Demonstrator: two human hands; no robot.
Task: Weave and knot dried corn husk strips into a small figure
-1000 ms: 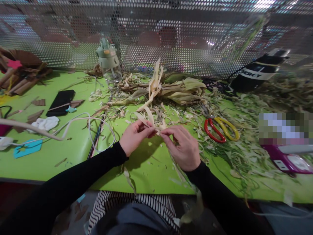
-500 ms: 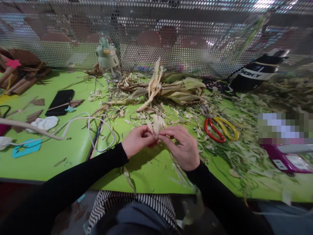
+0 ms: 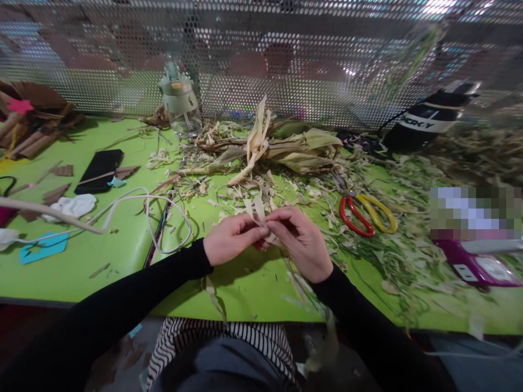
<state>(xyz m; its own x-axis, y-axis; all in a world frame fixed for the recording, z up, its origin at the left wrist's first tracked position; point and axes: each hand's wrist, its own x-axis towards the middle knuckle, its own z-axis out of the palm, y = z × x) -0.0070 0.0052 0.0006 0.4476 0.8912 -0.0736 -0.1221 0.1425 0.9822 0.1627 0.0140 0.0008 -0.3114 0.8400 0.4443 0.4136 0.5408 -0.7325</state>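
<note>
Pale strips of corn husk (image 3: 259,209) stick up between my two hands, low over the green table near its front edge. My left hand (image 3: 231,238) is closed, thumb and fingers pinching the husk from the left. From the right, my right hand (image 3: 301,242) pinches the same husk between thumb and forefinger. The fingertips of both hands nearly meet and hide the lower part of the husk. Behind them lies a bundle of dried corn husks (image 3: 294,149), with one tied piece standing up. Scissors with red and yellow handles (image 3: 365,213) rest right of my right hand.
Husk scraps (image 3: 384,261) cover much of the table's right side. A clear bottle (image 3: 182,103), a dark bottle (image 3: 425,122) and a perforated metal screen (image 3: 229,60) stand at the back. On the left are a phone (image 3: 99,171), a white cable (image 3: 147,218) and a blue tag (image 3: 44,246).
The husk strips between my fingers are now spread further apart. My right fingers have shifted slightly and my left thumb lies flatter across the husk. Other things keep their places.
</note>
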